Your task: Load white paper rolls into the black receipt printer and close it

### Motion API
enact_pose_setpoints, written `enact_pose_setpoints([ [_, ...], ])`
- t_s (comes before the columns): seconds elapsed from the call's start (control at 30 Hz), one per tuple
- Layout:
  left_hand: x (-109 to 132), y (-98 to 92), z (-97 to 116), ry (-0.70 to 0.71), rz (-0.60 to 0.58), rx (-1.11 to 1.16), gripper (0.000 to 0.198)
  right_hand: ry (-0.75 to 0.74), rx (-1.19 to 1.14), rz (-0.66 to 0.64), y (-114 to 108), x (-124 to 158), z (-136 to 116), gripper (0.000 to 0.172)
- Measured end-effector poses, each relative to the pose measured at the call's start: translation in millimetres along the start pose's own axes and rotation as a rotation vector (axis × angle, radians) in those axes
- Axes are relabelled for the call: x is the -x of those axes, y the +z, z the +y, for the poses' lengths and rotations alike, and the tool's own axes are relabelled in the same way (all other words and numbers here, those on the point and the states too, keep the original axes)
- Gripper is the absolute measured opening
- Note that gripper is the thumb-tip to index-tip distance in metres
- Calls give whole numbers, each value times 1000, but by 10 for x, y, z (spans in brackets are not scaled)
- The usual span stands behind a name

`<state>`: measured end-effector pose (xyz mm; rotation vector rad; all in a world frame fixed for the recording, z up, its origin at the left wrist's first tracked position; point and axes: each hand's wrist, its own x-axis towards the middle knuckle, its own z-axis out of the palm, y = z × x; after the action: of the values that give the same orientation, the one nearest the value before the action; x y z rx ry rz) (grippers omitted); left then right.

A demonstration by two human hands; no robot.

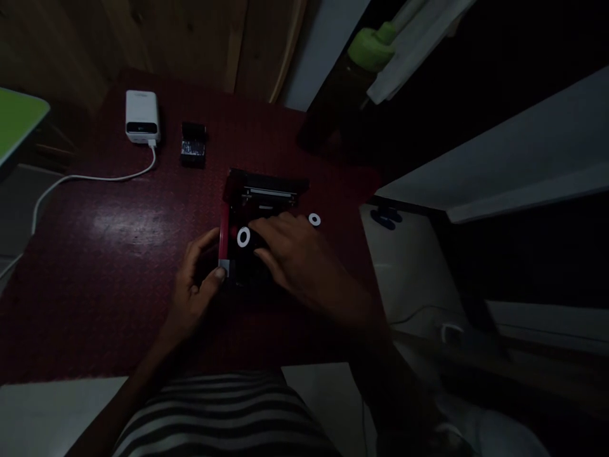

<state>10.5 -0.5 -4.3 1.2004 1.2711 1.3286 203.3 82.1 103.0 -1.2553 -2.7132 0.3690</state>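
A small red and black device [224, 231], perhaps a printer, lies on the dark red table with its black lid [271, 183] raised at the back. My left hand [193, 279] grips its left side, thumb on a grey corner piece and fingers behind the red edge. Over the device's middle, my right hand [297, 254] is closed around a dark roll with a white ring-shaped end [243, 237]. Much of the device's inside is hidden by that hand and by shadow. Just beyond my right knuckles sits another white ring [314, 219], its body too dark to make out.
On the table [118, 279] stand a white power bank [142, 117] with a white cable [102, 179] and a small black object [193, 146]. A bottle with a green cap [371, 49] stands at the back right. Blue slippers [383, 219] lie on the floor.
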Motion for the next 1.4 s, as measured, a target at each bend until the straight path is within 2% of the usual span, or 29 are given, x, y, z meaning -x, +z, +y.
enact_pose_setpoints([
  [0.07, 5, 0, -10, -12, -3, 9, 59, 54, 116, -83, 39, -111, -81, 26],
  [0.17, 12, 3, -18, -23, -11, 27, 59, 112, 163, -156, 71, -209, -105, 28],
  [0.4, 15, 1, 0, -42, -10, 23, 59, 181, 88, -303, 151, -392, 18, 29],
  [0.57, 0, 9, 4, -48, -6, 28, 59, 205, -15, -301, 214, -388, 53, 31],
  [0.63, 4, 6, 15, -58, -4, 42, 60, 185, -82, -262, 226, -317, 80, 35],
  [0.73, 15, -12, 68, -98, -24, 83, 61, 130, -202, -163, 196, -132, 148, 50],
  [0.83, -49, -30, 159, -136, 22, 45, 60, -32, -352, -50, 117, 110, 219, 56],
  [0.93, -293, -21, 260, -59, 131, -24, 58, -143, -419, 20, 80, 307, 243, 39],
  [1.0, -540, 8, 328, 53, 131, -40, 62, -155, -388, 95, 125, 380, 224, 28],
  [1.1, -870, 78, 435, 158, 95, -46, 61, -130, -296, 245, 288, 439, 148, 30],
  [1.17, -959, 125, 493, 171, 101, -44, 56, -77, -219, 380, 417, 490, 74, 32],
  [1.27, -850, 160, 515, 173, 153, -44, 40, -31, -62, 548, 566, 614, -47, 29],
  [1.33, -674, 159, 476, 137, 163, -63, 24, -7, 44, 594, 618, 704, -115, 30],
  [1.4, -483, 151, 404, 77, 169, -73, 22, 27, 111, 608, 642, 767, -153, 30],
])
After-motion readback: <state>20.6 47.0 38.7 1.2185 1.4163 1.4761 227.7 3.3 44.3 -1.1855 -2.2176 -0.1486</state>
